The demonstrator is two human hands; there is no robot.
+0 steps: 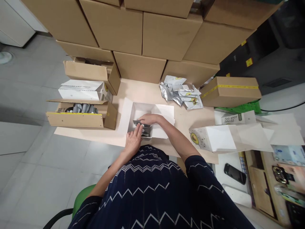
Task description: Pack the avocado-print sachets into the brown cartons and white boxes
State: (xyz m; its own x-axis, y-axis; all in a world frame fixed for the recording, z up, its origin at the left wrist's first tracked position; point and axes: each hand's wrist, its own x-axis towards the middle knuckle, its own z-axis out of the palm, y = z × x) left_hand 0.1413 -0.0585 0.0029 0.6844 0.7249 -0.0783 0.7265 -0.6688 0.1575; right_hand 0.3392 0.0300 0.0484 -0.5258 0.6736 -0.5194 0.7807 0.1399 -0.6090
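Note:
An open white carton [164,112] lies on the light wooden table [147,92] right in front of me. Inside it are dark grey sachets [145,131]. My left hand [133,140] rests on the carton's near edge, fingers stretched flat on the sachets. From the right, my right hand [149,119] reaches into the carton, its fingers curled on a dark sachet. A heap of silver sachets with avocado prints [182,92] lies farther back on the table.
A wall of stacked cardboard boxes [143,31] stands behind the table. At the left sits an open cardboard box [78,117] of dark packs and white cartons. To the right are a taped box [230,90], flattened white cartons [221,136] and a phone [234,173].

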